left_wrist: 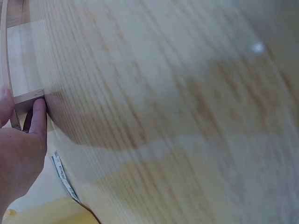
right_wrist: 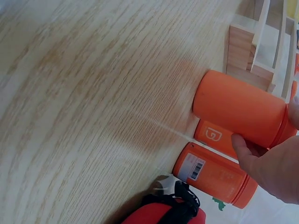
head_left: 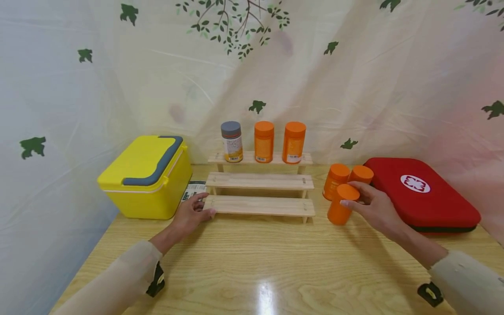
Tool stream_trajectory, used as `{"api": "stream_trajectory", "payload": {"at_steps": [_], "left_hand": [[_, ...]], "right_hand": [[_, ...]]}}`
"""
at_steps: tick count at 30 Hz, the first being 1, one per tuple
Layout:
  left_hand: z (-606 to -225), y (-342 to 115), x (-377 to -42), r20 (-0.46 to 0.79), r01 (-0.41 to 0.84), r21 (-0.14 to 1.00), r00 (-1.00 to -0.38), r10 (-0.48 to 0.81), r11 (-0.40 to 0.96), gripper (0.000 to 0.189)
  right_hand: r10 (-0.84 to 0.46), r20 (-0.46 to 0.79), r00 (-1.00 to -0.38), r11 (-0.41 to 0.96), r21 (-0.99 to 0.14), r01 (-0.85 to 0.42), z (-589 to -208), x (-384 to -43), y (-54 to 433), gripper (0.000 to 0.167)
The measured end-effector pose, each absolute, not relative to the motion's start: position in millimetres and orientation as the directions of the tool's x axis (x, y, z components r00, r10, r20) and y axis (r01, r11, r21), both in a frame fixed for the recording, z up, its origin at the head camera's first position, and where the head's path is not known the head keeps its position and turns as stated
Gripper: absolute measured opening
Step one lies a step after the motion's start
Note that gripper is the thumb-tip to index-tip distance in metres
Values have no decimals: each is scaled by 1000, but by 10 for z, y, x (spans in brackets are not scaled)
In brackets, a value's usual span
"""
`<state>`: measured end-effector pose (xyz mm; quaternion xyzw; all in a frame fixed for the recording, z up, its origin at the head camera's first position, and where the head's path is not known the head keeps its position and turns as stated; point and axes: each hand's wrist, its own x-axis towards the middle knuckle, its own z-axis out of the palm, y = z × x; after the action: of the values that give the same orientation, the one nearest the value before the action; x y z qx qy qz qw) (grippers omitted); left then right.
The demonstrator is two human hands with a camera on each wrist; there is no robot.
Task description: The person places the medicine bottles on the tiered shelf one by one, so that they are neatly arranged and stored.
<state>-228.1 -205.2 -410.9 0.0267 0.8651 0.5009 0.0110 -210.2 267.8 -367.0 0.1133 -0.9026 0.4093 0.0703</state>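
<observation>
A three-step wooden rack (head_left: 260, 205) stands mid-table. My left hand (head_left: 193, 214) grips the left end of its lowest step; in the left wrist view, thumb and fingers (left_wrist: 40, 116) lie on either side of the wood. Over at the right, my right hand (head_left: 374, 208) holds an orange bottle (head_left: 340, 212) near its lid, thumb at the near side. This bottle leans slightly in the head view. Close behind it are two more orange bottles, one at left (head_left: 336, 175) and one partly hidden (head_left: 361, 174). A barcode label shows on a bottle (right_wrist: 210, 175) in the right wrist view.
On the rack's top step stand a grey-lidded bottle (head_left: 232, 142) and two orange bottles, one in the middle (head_left: 264, 142) and one at right (head_left: 294, 142). A yellow cooler box (head_left: 145, 183) sits left, a red first-aid case (head_left: 425, 197) right. Printed paper (head_left: 194, 189) lies beside the cooler.
</observation>
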Motion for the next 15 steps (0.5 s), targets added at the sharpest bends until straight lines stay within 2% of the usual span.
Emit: {"api": "stream_trajectory", "payload": {"at_steps": [6,15], "left_hand": [[-4118,-2051,-2285,-2,24,865,-999,51,501,61],[-4113,-2051,-2288,1,28,865,-999,54,501,61]], "right_hand": [[-141,227,-964,648,-714,-263,-3601,-2063,2686,64],[-163,257,-952,600,-741,-303,-3226,-1986,2680,65]]}}
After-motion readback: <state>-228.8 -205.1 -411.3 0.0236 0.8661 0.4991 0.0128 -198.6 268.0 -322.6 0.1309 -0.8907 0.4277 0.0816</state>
